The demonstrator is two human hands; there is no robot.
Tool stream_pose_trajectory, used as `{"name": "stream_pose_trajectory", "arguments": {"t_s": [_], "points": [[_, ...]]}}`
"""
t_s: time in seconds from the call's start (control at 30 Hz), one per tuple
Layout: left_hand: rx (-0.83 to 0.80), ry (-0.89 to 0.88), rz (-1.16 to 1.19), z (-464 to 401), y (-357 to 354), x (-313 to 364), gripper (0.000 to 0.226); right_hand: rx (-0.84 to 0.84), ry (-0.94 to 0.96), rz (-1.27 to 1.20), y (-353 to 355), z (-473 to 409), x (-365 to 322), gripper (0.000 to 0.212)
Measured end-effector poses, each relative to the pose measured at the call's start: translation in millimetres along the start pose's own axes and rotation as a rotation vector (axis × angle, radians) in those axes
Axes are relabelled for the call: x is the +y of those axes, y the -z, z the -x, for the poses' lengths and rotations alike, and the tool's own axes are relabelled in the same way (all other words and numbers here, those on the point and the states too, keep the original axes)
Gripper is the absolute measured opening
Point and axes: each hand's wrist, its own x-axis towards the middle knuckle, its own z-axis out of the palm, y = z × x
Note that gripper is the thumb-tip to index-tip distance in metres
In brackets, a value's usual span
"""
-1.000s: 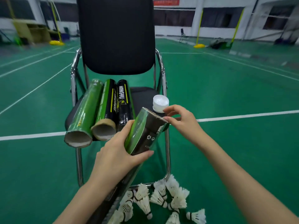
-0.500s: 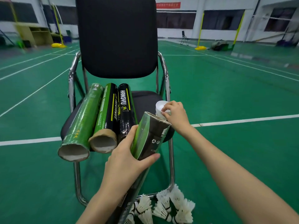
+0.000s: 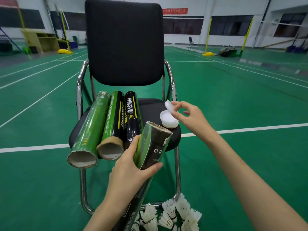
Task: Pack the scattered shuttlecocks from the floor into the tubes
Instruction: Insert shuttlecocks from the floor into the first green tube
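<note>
My left hand (image 3: 131, 165) grips a green and black shuttlecock tube (image 3: 151, 147), tilted with its open end up toward the chair seat. My right hand (image 3: 190, 117) pinches a white plastic cap (image 3: 168, 106) by its edge, just above a small stack of white caps (image 3: 169, 120) on the seat's right front corner. Three more tubes (image 3: 115, 120) lie side by side on the seat; the two left ones show open ends. Several white feather shuttlecocks (image 3: 168, 215) lie on the green floor below the chair's front.
The black padded chair (image 3: 125, 44) with chrome frame stands straight ahead on the green court floor with white lines. Yellow net posts, a wooden shelf unit and a bag stand far back along the walls.
My right hand, which reached to the cap stack, has lifted one cap off it and tilted it up. The view has dropped closer to the chair. The left hand keeps holding the tube.
</note>
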Motion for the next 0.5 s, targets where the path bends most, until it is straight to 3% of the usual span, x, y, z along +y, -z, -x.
{"name": "stream_pose_trajectory", "arguments": {"t_s": [0.27, 0.5], "points": [[-0.001, -0.051, -0.011, 24.2, 16.0, 21.0, 0.084, -0.336, 0.053, -0.304, 25.6, 67.9, -78.7, 0.012], [0.023, -0.098, 0.038, 50.1, 26.3, 35.9, 0.084, -0.292, 0.084, -0.242, 15.1, 109.7, -112.8, 0.006]]}}
